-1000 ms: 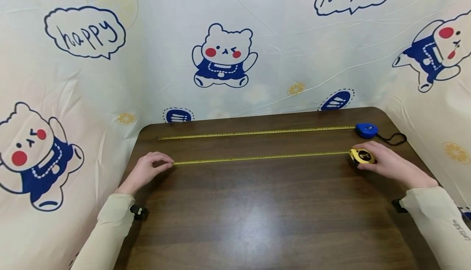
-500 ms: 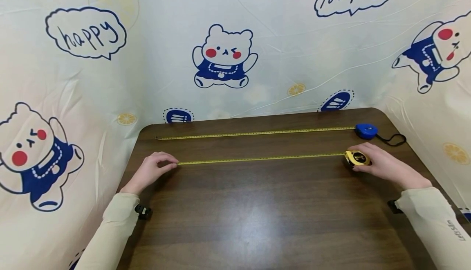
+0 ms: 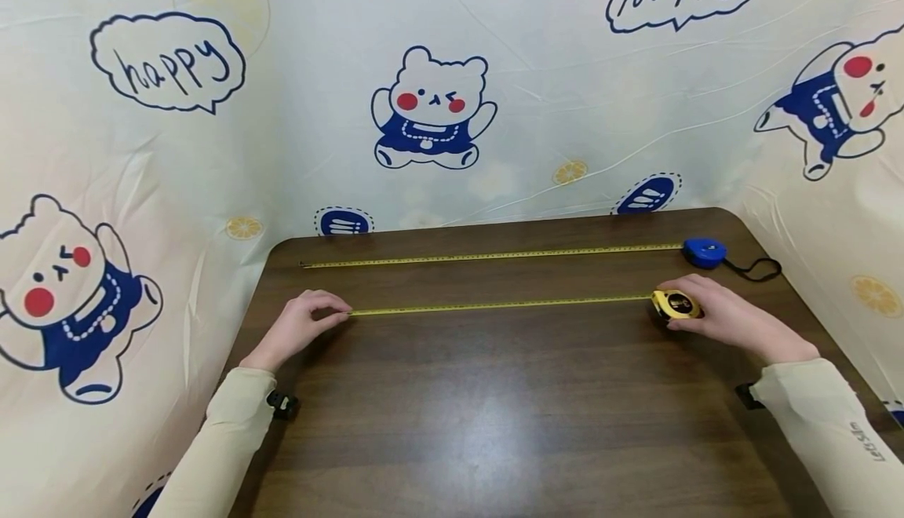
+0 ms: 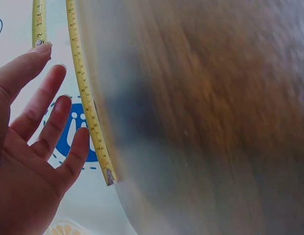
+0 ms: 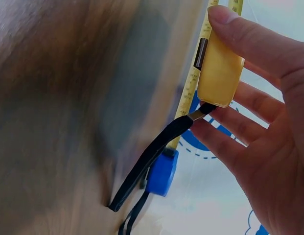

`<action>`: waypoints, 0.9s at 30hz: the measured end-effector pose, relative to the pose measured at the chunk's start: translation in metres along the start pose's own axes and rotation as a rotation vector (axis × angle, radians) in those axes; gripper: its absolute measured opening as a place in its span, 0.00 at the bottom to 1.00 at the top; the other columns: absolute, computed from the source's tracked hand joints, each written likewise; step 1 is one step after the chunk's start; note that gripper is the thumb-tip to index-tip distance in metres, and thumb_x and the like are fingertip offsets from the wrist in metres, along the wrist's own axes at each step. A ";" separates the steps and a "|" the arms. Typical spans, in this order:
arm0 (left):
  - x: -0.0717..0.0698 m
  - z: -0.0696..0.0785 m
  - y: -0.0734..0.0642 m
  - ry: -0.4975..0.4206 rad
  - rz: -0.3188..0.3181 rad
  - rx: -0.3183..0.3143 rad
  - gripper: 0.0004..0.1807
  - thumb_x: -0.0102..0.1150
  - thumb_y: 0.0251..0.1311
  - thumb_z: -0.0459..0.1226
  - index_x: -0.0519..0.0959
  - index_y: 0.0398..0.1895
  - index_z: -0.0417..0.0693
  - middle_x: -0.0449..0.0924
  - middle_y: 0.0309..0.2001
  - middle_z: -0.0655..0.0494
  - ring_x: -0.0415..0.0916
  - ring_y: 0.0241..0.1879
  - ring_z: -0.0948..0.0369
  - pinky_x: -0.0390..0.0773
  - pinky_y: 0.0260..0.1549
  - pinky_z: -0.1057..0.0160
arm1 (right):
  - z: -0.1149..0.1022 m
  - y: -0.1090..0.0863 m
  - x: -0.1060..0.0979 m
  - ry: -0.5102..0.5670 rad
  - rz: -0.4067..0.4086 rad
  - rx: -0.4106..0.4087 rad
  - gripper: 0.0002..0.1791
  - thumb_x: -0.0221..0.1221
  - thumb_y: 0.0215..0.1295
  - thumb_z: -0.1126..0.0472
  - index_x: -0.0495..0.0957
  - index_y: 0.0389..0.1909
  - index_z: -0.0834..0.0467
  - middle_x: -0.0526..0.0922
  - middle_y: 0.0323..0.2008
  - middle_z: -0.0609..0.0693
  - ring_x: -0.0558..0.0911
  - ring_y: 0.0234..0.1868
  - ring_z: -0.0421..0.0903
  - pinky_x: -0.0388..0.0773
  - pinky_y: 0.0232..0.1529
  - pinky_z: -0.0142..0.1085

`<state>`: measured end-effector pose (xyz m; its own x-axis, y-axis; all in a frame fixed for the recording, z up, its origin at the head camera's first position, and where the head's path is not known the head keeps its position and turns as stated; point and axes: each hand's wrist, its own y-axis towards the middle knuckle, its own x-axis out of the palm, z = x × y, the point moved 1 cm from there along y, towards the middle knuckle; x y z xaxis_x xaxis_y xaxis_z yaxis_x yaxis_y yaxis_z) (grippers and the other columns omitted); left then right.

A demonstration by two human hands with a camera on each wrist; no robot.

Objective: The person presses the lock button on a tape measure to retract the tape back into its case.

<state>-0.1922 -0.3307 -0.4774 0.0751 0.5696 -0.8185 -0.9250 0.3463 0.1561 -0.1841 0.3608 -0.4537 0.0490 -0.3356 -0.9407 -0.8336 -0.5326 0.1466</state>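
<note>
Yellow tape measure (image 3: pixel 676 304) at right side of the bench (image 3: pixel 480 408), yellow blade (image 3: pixel 501 304) drawn out straight leftward. Right hand (image 3: pixel 727 318): fingers gripping the case. Left hand (image 3: pixel 297 328): thumb and finger pinching the blade's end. Beyond, blue tape measure (image 3: pixel 704 253) lies untouched, blue blade (image 3: pixel 487 256) out, roughly parallel. Judged: drawing-out done on both; winding-in not done on either.
</note>
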 end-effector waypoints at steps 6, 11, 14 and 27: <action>0.003 0.006 0.004 -0.010 -0.004 0.004 0.05 0.71 0.65 0.34 0.90 0.42 0.52 0.88 0.45 0.56 0.78 0.49 0.53 0.74 0.54 0.46 | -0.007 0.004 0.001 0.021 -0.019 0.013 0.32 0.79 0.53 0.61 0.79 0.58 0.64 0.82 0.51 0.60 0.81 0.50 0.57 0.78 0.48 0.57; 0.007 0.009 0.007 -0.022 -0.005 0.013 0.06 0.71 0.65 0.33 0.90 0.42 0.50 0.88 0.45 0.55 0.78 0.50 0.52 0.73 0.55 0.45 | -0.012 0.007 0.002 0.034 -0.046 0.036 0.32 0.79 0.55 0.61 0.78 0.59 0.65 0.82 0.51 0.61 0.80 0.50 0.58 0.78 0.50 0.58; 0.009 0.011 0.008 -0.026 -0.005 0.017 0.06 0.71 0.65 0.33 0.90 0.42 0.50 0.88 0.45 0.56 0.78 0.50 0.53 0.73 0.55 0.46 | -0.015 0.009 0.002 0.047 -0.066 0.057 0.33 0.78 0.56 0.60 0.78 0.60 0.64 0.81 0.52 0.61 0.80 0.51 0.59 0.78 0.51 0.59; 0.018 0.016 0.013 -0.044 -0.011 0.019 0.06 0.71 0.65 0.34 0.90 0.43 0.53 0.88 0.45 0.57 0.78 0.50 0.54 0.75 0.55 0.46 | -0.025 0.017 0.006 0.027 -0.025 -0.019 0.31 0.79 0.54 0.61 0.80 0.59 0.63 0.82 0.50 0.58 0.81 0.51 0.56 0.78 0.49 0.56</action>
<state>-0.1970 -0.3038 -0.4813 0.1020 0.5974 -0.7954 -0.9168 0.3667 0.1579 -0.1838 0.3305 -0.4495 0.0846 -0.3430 -0.9355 -0.8211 -0.5559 0.1295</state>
